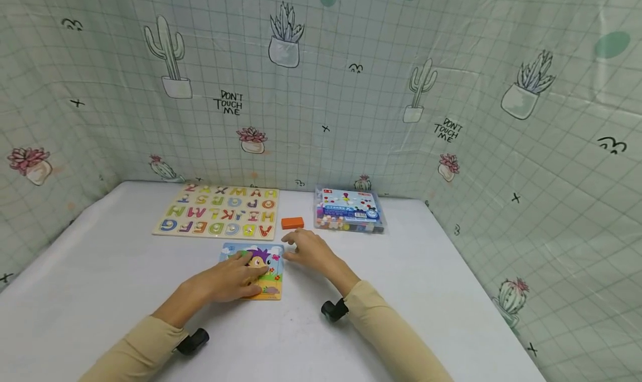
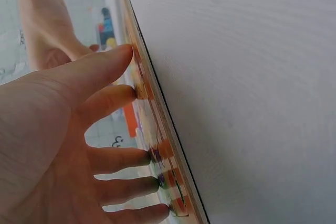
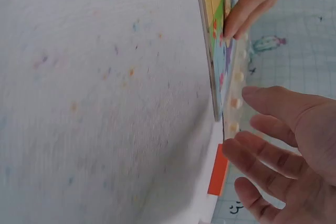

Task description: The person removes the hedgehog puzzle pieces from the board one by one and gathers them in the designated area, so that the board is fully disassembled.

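A thin picture puzzle board (image 1: 273, 293), printed with a purple-haired cartoon animal and flowers, lies flat on the white table. My left hand (image 1: 229, 277) rests on it with spread fingers, and in the left wrist view the fingertips (image 2: 123, 94) press its top face. Part of the picture is hidden under that hand. Just off the board's right upper corner hovers my right hand (image 1: 310, 251), its fingers loosely bent with nothing between them. An orange block (image 1: 292, 223) lies beyond the right fingertips, and it also shows below the board in the right wrist view.
Behind the puzzle lies a wooden alphabet board (image 1: 215, 212) with colourful letters. To the right of the block stands a clear plastic box (image 1: 349, 210) with a blue and white label and small coloured pieces inside. A patterned curtain (image 1: 321, 92) encloses the table (image 1: 401, 293).
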A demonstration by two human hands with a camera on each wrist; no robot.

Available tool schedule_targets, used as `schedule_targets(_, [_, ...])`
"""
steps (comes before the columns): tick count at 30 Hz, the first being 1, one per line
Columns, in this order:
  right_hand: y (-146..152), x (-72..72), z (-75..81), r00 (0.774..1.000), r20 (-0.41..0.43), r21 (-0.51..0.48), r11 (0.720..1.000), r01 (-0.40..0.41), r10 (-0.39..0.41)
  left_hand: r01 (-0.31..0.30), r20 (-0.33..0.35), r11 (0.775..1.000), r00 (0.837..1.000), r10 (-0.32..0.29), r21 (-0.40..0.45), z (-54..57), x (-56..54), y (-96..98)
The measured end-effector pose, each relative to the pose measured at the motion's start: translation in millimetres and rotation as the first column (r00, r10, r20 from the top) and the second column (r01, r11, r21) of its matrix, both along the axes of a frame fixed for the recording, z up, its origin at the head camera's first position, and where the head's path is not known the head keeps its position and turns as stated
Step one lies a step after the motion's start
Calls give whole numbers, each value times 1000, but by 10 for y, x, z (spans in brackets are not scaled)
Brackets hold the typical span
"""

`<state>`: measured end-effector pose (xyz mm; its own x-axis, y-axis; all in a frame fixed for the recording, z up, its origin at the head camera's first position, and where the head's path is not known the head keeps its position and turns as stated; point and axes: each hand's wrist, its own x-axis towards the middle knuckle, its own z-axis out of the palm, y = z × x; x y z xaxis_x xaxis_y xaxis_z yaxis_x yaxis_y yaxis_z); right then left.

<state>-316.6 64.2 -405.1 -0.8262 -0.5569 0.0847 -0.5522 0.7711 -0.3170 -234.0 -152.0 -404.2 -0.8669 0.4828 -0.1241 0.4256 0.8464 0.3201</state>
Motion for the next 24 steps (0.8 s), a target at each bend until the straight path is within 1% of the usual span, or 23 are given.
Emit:
schedule_targets(3, [-54,-32,-27,1000,4,-8,1000,-29,29,-3,18,1000,1000,3,7,18,0,11])
schedule_targets(8, [-119,-34,-39,998,51,-32,999,-41,43,-7,35,1000,999,6,9,31,19,18])
schedule_targets(13, [-159,-51,-70,994,90,-57,997,-50,55,20,17,1000,1000,-20,-8,15,38,16])
schedule_targets(18, [-184,-84,-106,990,110,-44,996,-79,83,53,-8,998,999,-54,-13,1,38,7])
schedule_targets(24, [-194,-143,-91,988,129,-37,996,-85,89,47,-29,999,998,-47,-11,-2,14,11])
